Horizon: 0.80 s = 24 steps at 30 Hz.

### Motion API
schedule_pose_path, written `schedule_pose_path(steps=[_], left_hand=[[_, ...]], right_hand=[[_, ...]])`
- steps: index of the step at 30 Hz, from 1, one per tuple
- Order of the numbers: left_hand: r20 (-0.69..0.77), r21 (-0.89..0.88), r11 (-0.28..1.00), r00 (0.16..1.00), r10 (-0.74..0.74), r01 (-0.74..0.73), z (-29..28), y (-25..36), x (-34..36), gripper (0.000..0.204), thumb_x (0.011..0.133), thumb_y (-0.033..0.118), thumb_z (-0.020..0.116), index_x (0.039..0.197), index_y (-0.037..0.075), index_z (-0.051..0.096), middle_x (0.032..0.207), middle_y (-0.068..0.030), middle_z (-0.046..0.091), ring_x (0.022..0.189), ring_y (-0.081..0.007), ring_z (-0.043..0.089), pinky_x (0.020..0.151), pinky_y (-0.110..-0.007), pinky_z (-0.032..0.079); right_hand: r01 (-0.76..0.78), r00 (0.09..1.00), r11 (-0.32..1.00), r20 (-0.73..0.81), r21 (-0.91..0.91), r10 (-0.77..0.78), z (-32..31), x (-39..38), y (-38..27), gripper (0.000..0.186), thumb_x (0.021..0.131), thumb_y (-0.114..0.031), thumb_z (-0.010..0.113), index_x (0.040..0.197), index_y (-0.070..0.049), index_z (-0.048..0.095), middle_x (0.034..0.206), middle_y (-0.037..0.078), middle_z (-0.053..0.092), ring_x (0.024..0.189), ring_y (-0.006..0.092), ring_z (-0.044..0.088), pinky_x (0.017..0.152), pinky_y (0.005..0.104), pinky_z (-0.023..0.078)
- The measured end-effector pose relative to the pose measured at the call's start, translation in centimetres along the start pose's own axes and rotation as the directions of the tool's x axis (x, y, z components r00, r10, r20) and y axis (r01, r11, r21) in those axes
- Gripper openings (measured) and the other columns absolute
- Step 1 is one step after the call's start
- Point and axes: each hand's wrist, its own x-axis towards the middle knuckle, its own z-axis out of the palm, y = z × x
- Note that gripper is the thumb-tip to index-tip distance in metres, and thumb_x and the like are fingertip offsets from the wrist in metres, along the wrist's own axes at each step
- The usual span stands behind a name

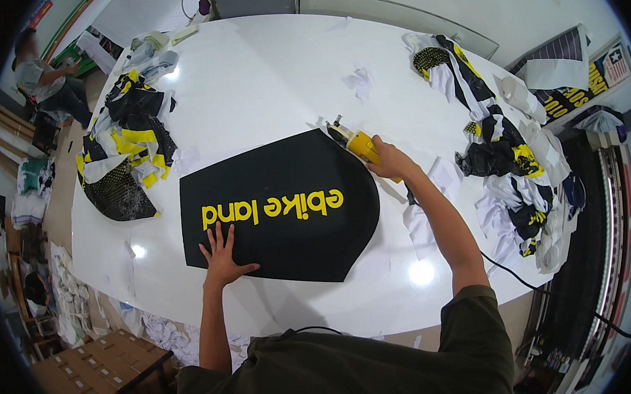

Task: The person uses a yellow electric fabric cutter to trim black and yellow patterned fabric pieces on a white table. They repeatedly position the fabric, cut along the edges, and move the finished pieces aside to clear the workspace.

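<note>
One spread left hand (226,263) steadies the panel (282,246) on the table (250,78); the right hand (393,162) grips the cutter (363,148) by the panel's edge. I'd keep the cloth flat there and guide the cutter smoothly

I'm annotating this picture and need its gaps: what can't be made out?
In the head view:
Yellow tool: grip partly covered by the right hand.
White tabletop: hidden where the black panel lies.
Black cable: far end lost at the dark right rim.
Background person: head blurred.
</note>
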Motion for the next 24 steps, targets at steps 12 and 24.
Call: schedule_pose_path(steps=[12,24], left_hand=[[-0.048,-0.011,0.999,0.998,0.050,-0.051,0.8,-0.8,-0.1,0.145,0.053,0.072,0.091,0.167,0.016,0.020,0.174,-0.0203,-0.001,0.159,-0.0461,-0.006,0.118,-0.077,-0.003],[-0.107,0.397,0.880,0.965,-0.237,0.260,-5.5,-10.5,0.6,0.133,0.059,0.043,0.096,0.167,0.019,0.022,0.174,-0.0193,0.008,0.158,-0.0483,0.006,0.119,-0.076,0.008]], right_hand=[[0.009,1.000,1.000,-0.020,0.018,-0.008,-0.5,3.7,-3.6,0.073,0.085,-0.033,0.076,0.136,0.002,0.039,0.108,0.034,0.070,0.103,0.0477,0.070,0.091,0.0506,0.056],[-0.189,0.949,0.953,-0.205,0.237,0.239,-0.2,2.1,-6.3,0.065,0.086,-0.038,0.067,0.129,0.005,0.045,0.109,0.034,0.070,0.100,0.0500,0.070,0.088,0.0529,0.058]])
